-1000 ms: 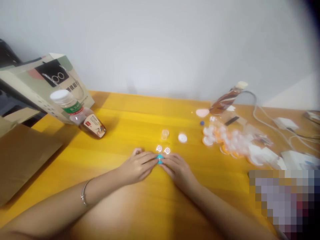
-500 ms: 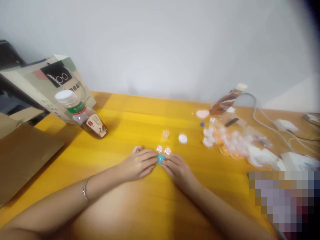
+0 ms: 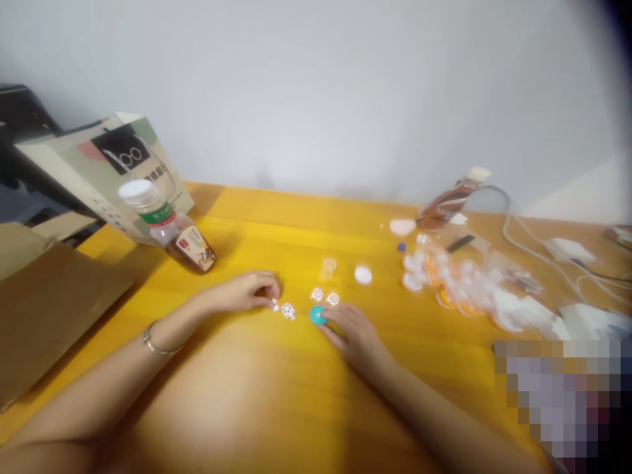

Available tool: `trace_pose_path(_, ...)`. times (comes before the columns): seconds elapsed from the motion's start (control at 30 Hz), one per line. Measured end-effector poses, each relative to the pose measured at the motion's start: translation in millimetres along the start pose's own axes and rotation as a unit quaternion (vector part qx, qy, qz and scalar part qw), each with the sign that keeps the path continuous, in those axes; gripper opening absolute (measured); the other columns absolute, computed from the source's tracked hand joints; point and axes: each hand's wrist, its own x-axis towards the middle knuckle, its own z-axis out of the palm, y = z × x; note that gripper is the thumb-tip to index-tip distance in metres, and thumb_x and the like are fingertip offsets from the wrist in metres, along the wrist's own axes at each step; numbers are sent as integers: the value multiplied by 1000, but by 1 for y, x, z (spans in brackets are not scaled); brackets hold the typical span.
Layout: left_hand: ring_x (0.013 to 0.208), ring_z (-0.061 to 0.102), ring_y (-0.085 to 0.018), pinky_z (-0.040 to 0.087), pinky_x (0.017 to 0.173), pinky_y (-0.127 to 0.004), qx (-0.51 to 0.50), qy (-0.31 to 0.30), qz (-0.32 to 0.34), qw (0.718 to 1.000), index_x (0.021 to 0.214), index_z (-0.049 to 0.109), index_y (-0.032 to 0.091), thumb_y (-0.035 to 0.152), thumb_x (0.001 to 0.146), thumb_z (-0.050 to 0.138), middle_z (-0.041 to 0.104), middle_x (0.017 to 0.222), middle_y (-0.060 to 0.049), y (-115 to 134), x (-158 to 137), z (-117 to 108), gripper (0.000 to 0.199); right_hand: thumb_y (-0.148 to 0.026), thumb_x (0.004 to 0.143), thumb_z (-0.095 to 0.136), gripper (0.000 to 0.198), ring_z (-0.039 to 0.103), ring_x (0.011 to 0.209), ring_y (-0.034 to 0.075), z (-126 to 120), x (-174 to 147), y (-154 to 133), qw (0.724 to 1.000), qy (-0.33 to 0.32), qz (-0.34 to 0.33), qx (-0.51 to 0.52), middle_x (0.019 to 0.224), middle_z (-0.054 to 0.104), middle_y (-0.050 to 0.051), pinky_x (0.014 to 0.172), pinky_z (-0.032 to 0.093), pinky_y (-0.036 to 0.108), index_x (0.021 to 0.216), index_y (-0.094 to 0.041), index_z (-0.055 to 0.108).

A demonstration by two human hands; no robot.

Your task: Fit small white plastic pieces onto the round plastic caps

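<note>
My right hand [image 3: 353, 332] grips a round teal disc [image 3: 316, 316] by its right edge, thumb and fingers closed on it at the table's surface. To the left, my left hand [image 3: 249, 291] is curled in a pinch at a small white piece [image 3: 275, 301]; a second tiny white piece lies just below the fingertips. A white cut-out piece with a wheel-like pattern [image 3: 288, 311] lies between the hands. Two similar white wheel pieces, one on the left [image 3: 316, 294] and one on the right [image 3: 332, 299], lie just beyond the teal disc.
Behind the wheel pieces sit a clear small cup-like piece [image 3: 328, 266] and a white disc [image 3: 363, 274]. Right of them are blurred white and orange parts [image 3: 454, 280], a brown drink bottle [image 3: 447, 201] and cables. A tea bottle [image 3: 170, 227], paper bag [image 3: 118, 171] and cardboard box [image 3: 59, 309] stand left.
My left hand has moved left, away from the teal disc, to the small white pieces, uncovering a third wheel piece. My right hand stays at the disc.
</note>
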Motion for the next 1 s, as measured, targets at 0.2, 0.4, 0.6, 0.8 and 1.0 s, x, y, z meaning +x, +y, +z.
trace_pose_path(0.2, 70, 55, -10, 42, 64, -20, 62, 13, 5, 998, 84, 60, 15, 23, 84, 50, 60, 81, -2, 4, 2, 2, 13, -17, 78, 59, 22, 59, 85, 19, -1, 1, -1, 1000, 5, 12, 12, 91, 66, 5, 76, 50, 34, 99, -23, 54)
trace_pose_path(0.4, 65, 56, -11, 41, 61, -21, 184, 79, 34, 979, 81, 62, 15, 22, 86, 47, 61, 73, -3, 13, 6, 9, 17, -17, 78, 57, 27, 60, 88, 20, -2, 2, -3, 1000, 0, 28, 11, 94, 65, 5, 78, 51, 35, 104, -23, 51)
trace_pose_path(0.6, 71, 58, -12, 42, 68, -23, 185, 129, 131, 965, 89, 60, 16, 22, 88, 44, 64, 77, -4, 37, 14, 42, 17, -15, 79, 55, 28, 62, 87, 19, -1, 2, -4, 999, -14, 29, 34, 93, 64, 5, 78, 51, 33, 105, -23, 49)
trace_pose_path(0.8, 65, 53, -11, 35, 63, -27, 273, 153, 147, 938, 79, 58, 16, 24, 90, 40, 59, 68, -2, 40, 22, 71, 23, -17, 78, 56, 26, 62, 84, 19, 0, 1, -4, 999, -11, 13, 31, 89, 64, 5, 75, 52, 33, 103, -23, 49)
trace_pose_path(1.0, 70, 51, -13, 33, 64, -28, 332, 145, 168, 917, 85, 57, 15, 20, 92, 38, 60, 75, -3, 44, 20, 68, 20, -17, 79, 55, 26, 62, 84, 19, 0, 1, -5, 999, -15, 6, 29, 90, 63, 6, 75, 52, 34, 103, -21, 48)
